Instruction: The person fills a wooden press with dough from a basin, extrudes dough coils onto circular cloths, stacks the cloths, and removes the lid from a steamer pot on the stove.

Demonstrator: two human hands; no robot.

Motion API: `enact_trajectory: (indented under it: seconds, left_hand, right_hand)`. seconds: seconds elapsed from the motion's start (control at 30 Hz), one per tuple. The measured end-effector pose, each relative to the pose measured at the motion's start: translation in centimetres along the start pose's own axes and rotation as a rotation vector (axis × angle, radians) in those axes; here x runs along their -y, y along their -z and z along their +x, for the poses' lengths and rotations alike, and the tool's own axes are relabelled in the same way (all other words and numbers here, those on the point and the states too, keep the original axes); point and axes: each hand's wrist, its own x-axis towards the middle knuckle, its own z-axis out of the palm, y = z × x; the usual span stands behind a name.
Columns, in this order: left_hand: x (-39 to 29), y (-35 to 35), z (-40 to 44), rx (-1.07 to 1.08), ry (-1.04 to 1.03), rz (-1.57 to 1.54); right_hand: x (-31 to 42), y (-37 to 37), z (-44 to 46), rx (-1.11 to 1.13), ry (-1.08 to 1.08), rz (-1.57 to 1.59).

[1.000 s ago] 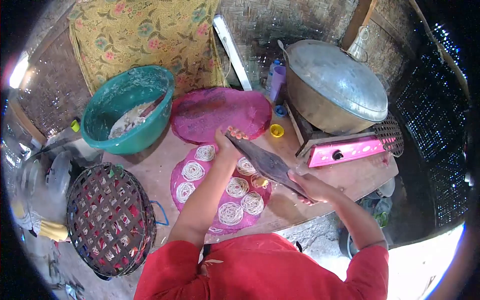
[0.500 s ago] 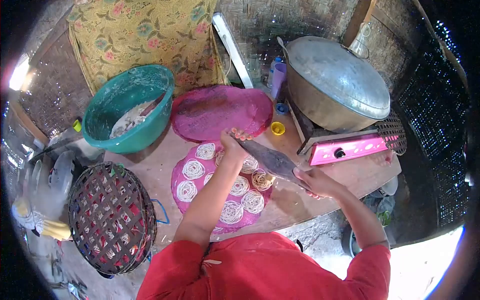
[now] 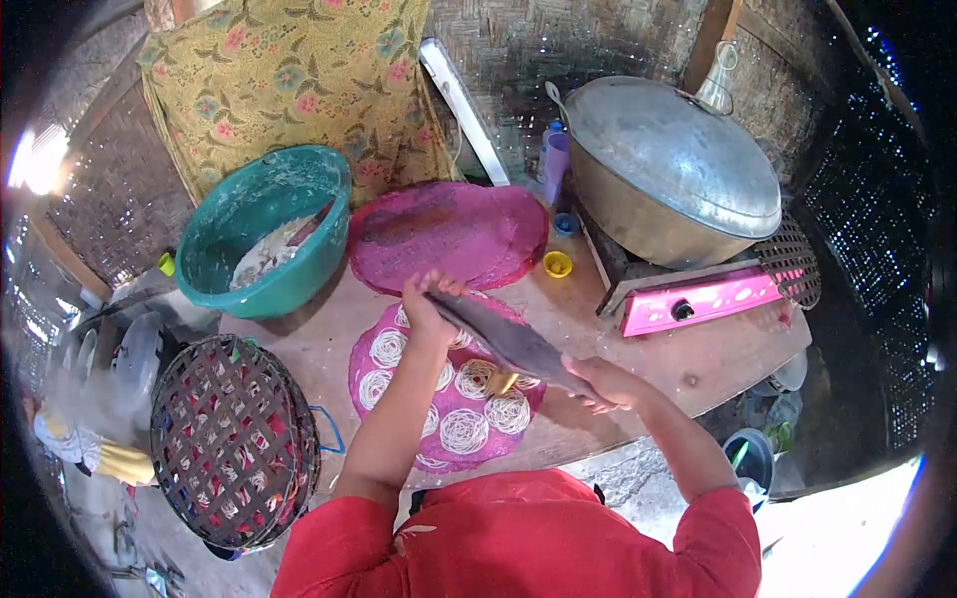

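Note:
A dark, elongated wooden tool is held slantwise over a pink round mat. My left hand is wrapped round its upper left end, and my right hand grips its lower right end. Beneath the tool a yellowish piece shows; its upper part is hidden. Coils of pale noodle-like strands lie spread on the mat, some covered by my left forearm. Behind them sits a second pink mat with no coils on it.
A green basin with pale dough-like material stands at the back left. A big lidded pot sits on a pink stove at the right. A small yellow cup is near the stove. A woven basket stands at the left.
Both hands and the tool have shifted slightly left and nearer the body since the last frame. The grips stay the same. The whole view has shifted a little.

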Motion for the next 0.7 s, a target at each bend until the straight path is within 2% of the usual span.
enact_trajectory:
  seconds: [0.03,0.07,0.1,0.13,0.17,0.2,0.23,0.27,0.3,0.33,0.37,0.4,0.43,0.5,0.53,0.6,0.7]
  left_hand:
    - [-0.1,-3.1,-1.5,-0.042,-0.034,0.167]
    - [-0.3,-4.6,-2.2,-0.085,-0.067,0.333]
    - [-2.4,-1.3,-0.9,0.228,-0.075,0.486]
    - [-3.5,-1.9,-2.3,0.224,-0.083,0.481]
    - [-4.5,-2.5,-3.9,0.229,-0.214,0.834]
    - [-5.4,-2.6,-5.3,0.225,-0.343,1.188]
    - [-6.6,-1.1,-6.1,0.216,-0.352,1.186]
    - [-8.0,1.1,-7.1,0.179,-0.426,1.395]
    - [-9.1,3.1,-8.2,0.133,-0.501,1.609]
    - [-9.8,4.9,-9.2,0.108,-0.515,1.620]
    - [-10.8,6.7,-10.5,-0.027,-0.467,1.768]
    - [-11.7,8.0,-12.2,-0.179,-0.407,1.907]
    - [-12.1,8.6,-13.8,-0.225,-0.413,1.915]
    - [-11.9,9.5,-16.1,-0.351,-0.281,1.809]
    - [-12.0,10.1,-17.4,-0.371,-0.284,1.812]
    - [-11.5,11.4,-19.5,-0.320,-0.492,2.089]
    - [-10.2,12.5,-22.0,-0.358,-0.465,2.155]
  right_hand:
    - [-0.4,0.7,-0.6,0.076,0.007,0.180]
    - [-0.5,1.1,-1.7,0.081,0.005,0.174]
    - [-0.7,1.2,-3.3,-0.029,0.135,0.189]
    - [-1.1,1.6,-4.3,-0.138,0.265,0.202]
    - [-2.2,2.1,-4.7,-0.130,0.262,0.194]
    - [-3.6,2.5,-5.1,-0.460,0.385,-0.135]
    - [-4.8,2.8,-5.4,-0.785,0.506,-0.471]
    - [-5.9,2.7,-5.6,-0.773,0.514,-0.475]
    - [-6.8,2.4,-5.7,-0.920,0.431,-0.597]
    - [-7.7,2.0,-5.4,-1.059,0.350,-0.715]
    - [-8.8,1.9,-5.0,-1.029,0.376,-0.714]
    - [-9.9,1.7,-4.5,-1.098,0.296,-0.759]
    - [-10.5,1.2,-4.0,-1.165,0.211,-0.803]
    - [-10.8,0.0,-3.2,-1.164,0.196,-0.844]
    - [-10.9,-0.4,-3.1,-1.202,0.157,-0.884]
    - [-11.9,-0.7,-2.2,-1.187,0.115,-0.910]
    - [-13.1,-1.0,-2.0,-1.288,0.163,-0.938]
